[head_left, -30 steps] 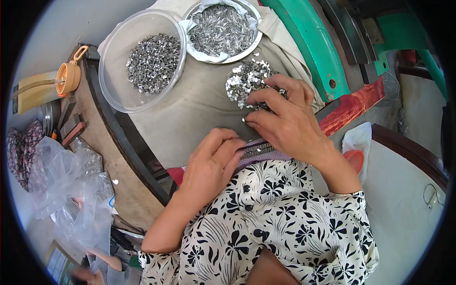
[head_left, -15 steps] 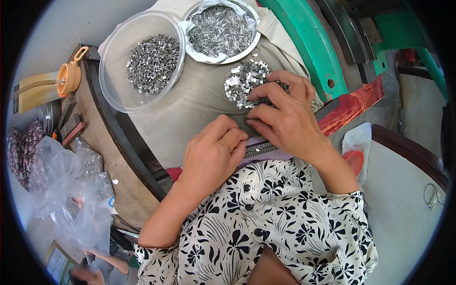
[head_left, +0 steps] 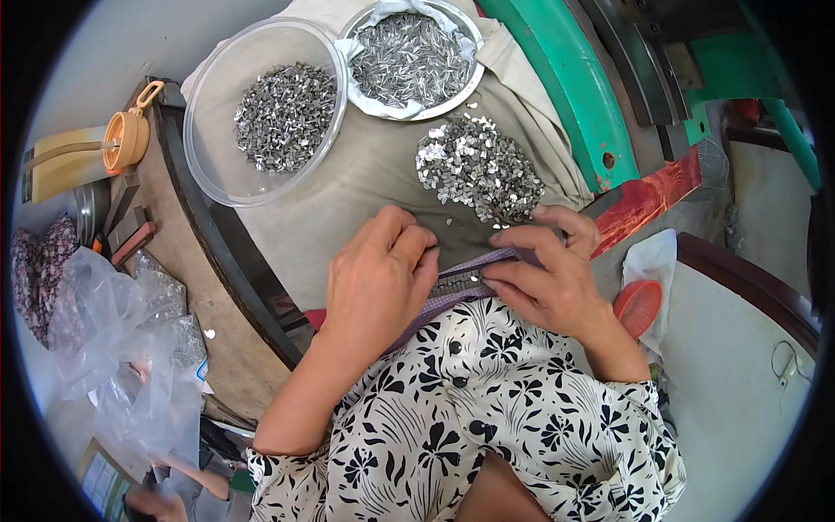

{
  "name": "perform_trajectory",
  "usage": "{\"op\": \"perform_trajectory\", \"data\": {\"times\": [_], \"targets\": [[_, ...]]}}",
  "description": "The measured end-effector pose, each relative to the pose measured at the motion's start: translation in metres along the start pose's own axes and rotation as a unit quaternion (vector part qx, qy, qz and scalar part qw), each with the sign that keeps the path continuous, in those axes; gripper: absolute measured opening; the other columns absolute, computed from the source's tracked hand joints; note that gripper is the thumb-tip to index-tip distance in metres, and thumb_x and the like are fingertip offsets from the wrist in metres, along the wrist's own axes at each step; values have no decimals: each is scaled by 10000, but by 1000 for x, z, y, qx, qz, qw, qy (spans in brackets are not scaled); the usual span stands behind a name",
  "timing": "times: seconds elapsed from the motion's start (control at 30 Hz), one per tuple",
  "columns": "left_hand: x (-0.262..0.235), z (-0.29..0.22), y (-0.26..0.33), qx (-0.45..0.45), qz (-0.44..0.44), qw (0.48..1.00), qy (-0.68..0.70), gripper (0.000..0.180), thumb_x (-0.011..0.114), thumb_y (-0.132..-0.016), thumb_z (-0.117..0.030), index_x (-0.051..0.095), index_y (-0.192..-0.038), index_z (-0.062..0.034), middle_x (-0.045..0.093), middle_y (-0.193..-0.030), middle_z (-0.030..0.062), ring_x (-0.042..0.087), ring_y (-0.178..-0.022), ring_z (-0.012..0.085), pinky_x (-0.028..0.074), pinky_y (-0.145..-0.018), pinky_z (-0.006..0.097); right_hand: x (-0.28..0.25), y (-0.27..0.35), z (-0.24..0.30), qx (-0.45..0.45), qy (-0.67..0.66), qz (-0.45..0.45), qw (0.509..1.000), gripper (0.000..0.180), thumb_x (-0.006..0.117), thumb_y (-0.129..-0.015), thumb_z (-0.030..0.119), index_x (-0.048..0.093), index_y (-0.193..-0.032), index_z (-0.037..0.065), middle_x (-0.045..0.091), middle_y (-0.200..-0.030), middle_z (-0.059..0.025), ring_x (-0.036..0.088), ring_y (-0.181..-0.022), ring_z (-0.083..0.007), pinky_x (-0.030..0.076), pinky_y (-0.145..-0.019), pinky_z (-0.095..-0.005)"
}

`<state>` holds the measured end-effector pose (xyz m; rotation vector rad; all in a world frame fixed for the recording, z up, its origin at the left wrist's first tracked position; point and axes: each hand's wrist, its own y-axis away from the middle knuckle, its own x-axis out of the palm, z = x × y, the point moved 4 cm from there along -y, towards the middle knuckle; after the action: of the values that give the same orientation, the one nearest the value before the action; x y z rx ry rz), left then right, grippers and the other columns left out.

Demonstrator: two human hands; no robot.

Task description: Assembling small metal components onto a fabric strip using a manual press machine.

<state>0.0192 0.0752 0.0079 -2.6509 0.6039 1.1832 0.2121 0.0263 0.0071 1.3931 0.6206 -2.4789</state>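
My left hand (head_left: pixel 376 274) is closed, thumb against curled fingers, at the left end of a narrow dark ribbed strip (head_left: pixel 454 285) on purple cloth (head_left: pixel 417 324) across my lap. Whatever it pinches is hidden. My right hand (head_left: pixel 552 274) has its thumb and index finger pinched together at the strip's right end. A small shiny piece (head_left: pixel 475 278) lies by those tips; I cannot tell whether they grip anything. Its other fingers curl over the cloth's raised edge. Just beyond is a loose heap of small flat metal pieces (head_left: pixel 478 165).
A clear plastic bowl (head_left: pixel 204 143) of small grey metal pieces and a lined round pan (head_left: pixel 477 83) of thin silvery pieces stand farther off. A green metal frame (head_left: pixel 578 91) runs along the right. Plastic bags (head_left: pixel 130 383) and a wooden bench (head_left: pixel 230 348) are left.
My right hand has moved from the metal heap down toward me to the strip's right end, uncovering the heap. My left hand has shifted slightly left, staying closed.
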Motion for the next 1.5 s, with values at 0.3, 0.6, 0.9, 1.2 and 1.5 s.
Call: {"op": "perform_trajectory", "data": {"times": [0.3, 0.6, 0.9, 1.2, 1.5], "targets": [[-1, -5, 6, 17, -17, 1000, -17, 138, 739, -776, -84, 644, -872, -57, 574, -922, 56, 618, -803, 260, 511, -651, 403, 2, -47, -6, -6, 15, -39, 999, 169, 825, -686, 193, 755, -840, 187, 655, -1125, 28, 482, -1187, -312, 319, -991, -425], [5, -18, 24, 64, -5, 997, 33, 172, 787, -709, -43, 681, -842, -65, 614, -908, 55, 603, -807, 270, 468, -695, 373, 6, -62, 3, 20, 35, -4, 999, 161, 812, -683, 141, 717, -813, 131, 629, -1151, 26, 487, -1199, -305, 318, -965, -479], [19, -16, 22, 74, -6, 997, 32, 162, 787, -723, -60, 685, -848, -77, 611, -925, 35, 577, -815, 256, 440, -692, 374, -2, -42, -7, 12, -19, -25, 999, 171, 804, -667, 121, 728, -817, 154, 662, -1097, 38, 491, -1178, -315, 305, -991, -441], [22, -21, 19, 83, 6, 996, 22, 148, 763, -752, -101, 677, -872, -91, 602, -935, 18, 570, -833, 232, 435, -719, 364, -14, -5, -12, 40, -20, 10, 999, 215, 824, -657, 165, 767, -864, 178, 654, -1112, 28, 474, -1178, -325, 318, -998, -447], [26, -26, 18, 99, 9, 995, -10, 123, 726, -773, -108, 649, -865, -79, 593, -934, 5, 568, -851, 205, 434, -746, 355, -2, -32, -9, 39, 77, -45, 995, 189, 814, -678, 154, 723, -843, 174, 646, -1113, 40, 503, -1173, -283, 313, -968, -440]]}}
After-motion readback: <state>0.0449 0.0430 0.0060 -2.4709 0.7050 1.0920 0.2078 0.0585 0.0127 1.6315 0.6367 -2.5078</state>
